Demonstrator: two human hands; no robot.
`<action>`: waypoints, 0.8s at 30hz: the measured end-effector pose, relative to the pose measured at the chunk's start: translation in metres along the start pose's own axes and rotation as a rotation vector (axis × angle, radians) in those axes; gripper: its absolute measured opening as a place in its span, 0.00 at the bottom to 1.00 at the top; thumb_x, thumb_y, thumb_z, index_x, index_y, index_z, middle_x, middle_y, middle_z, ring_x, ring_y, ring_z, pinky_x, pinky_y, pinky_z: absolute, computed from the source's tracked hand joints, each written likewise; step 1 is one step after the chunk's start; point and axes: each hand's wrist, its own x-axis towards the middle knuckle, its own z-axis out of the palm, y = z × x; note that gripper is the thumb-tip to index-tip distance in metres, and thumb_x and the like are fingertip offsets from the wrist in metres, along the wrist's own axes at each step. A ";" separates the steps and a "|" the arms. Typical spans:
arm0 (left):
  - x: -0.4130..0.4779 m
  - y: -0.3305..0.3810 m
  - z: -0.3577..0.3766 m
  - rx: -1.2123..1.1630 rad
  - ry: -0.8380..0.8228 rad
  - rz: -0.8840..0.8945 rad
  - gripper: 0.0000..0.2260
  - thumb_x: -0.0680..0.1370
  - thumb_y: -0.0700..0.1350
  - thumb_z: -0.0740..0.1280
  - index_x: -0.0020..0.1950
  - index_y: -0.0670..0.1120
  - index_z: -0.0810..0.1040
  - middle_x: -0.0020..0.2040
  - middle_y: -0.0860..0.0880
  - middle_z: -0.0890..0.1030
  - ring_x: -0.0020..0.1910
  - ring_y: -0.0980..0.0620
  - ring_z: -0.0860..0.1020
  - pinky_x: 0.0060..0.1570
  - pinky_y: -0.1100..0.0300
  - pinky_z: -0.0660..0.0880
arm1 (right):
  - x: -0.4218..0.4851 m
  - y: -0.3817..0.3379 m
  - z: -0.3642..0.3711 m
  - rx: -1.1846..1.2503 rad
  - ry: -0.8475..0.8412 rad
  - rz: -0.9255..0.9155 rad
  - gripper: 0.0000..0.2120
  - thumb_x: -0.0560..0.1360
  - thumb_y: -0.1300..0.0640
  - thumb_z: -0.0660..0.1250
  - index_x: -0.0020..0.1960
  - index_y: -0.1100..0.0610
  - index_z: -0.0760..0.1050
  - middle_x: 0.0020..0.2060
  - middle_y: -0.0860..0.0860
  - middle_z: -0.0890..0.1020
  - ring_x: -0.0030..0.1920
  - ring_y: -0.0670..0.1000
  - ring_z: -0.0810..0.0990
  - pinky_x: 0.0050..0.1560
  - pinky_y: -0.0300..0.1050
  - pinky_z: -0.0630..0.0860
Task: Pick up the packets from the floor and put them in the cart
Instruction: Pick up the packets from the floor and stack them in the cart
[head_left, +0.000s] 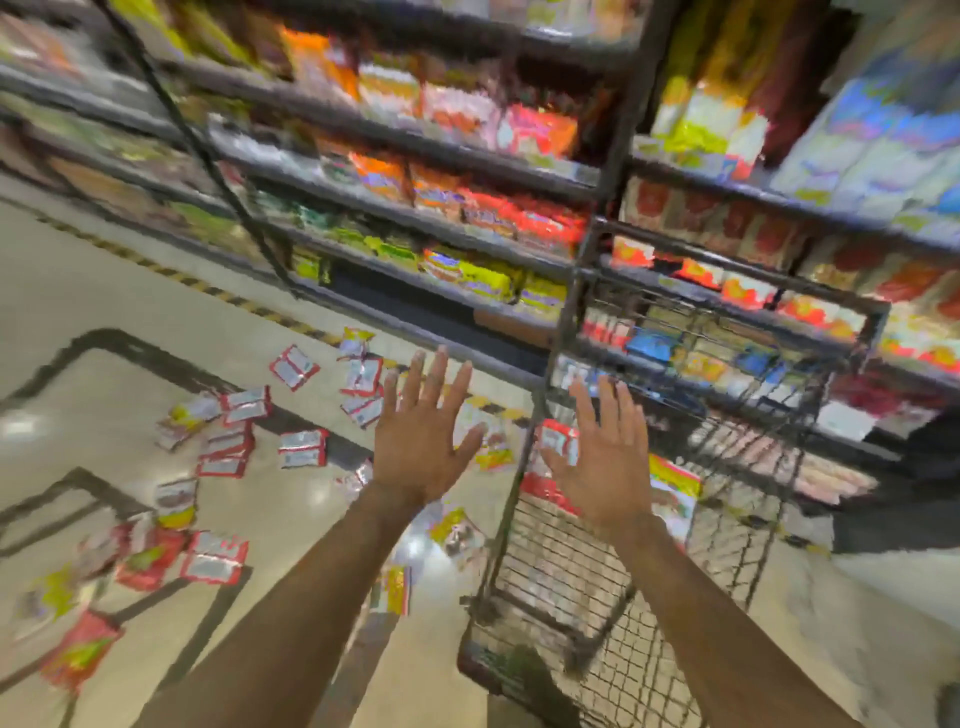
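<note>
Hands: two, both up in the air in front of the person, palms facing away. Neither one is touching anything.
Left hand (415, 441): fingers straight and fanned apart, holding nothing, hanging over the mess on the floor.
Right hand (608, 457): same deal, fingers spread wide with nothing in them, up over the near end of the cart.
Packets on the floor (293, 366): I count roughly twenty, but the picture is blurry, so don't hold me to it. Most are red and white and a handful are yellow. They're scattered loose, with a few overlapping in little clumps on the left.
Floor (78, 291): shiny beige tile with dark lines across it.
Cart (561, 566): one, dark wire mesh, parked on the right, right up against the shelving.
Packets in the cart (672, 486): at least two or three, red and yellow, lying near the bottom. I can't count them better through the mesh.
Shelves (410, 210): several tiers, packed with orange, red, yellow and green bags.
Striped tape (171, 273): one yellow-and-black line along the foot of the shelves.
</note>
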 end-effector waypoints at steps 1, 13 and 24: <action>-0.017 -0.023 -0.013 0.009 0.019 -0.038 0.34 0.82 0.67 0.49 0.85 0.54 0.54 0.86 0.46 0.51 0.85 0.40 0.51 0.80 0.36 0.50 | -0.003 -0.026 -0.006 0.001 0.019 -0.037 0.43 0.78 0.27 0.53 0.85 0.49 0.53 0.84 0.56 0.55 0.84 0.62 0.52 0.82 0.63 0.53; -0.321 -0.320 -0.087 0.005 0.123 -0.525 0.34 0.81 0.69 0.49 0.85 0.54 0.57 0.85 0.46 0.56 0.84 0.39 0.55 0.81 0.37 0.51 | -0.104 -0.365 0.000 0.037 0.087 -0.411 0.41 0.78 0.29 0.56 0.83 0.52 0.58 0.83 0.58 0.58 0.83 0.63 0.55 0.81 0.65 0.56; -0.506 -0.483 -0.080 0.055 0.086 -0.846 0.36 0.80 0.70 0.51 0.84 0.54 0.59 0.85 0.45 0.56 0.84 0.41 0.54 0.80 0.36 0.53 | -0.164 -0.581 0.073 0.070 -0.081 -0.685 0.44 0.76 0.27 0.57 0.84 0.49 0.54 0.84 0.57 0.56 0.83 0.63 0.52 0.81 0.65 0.55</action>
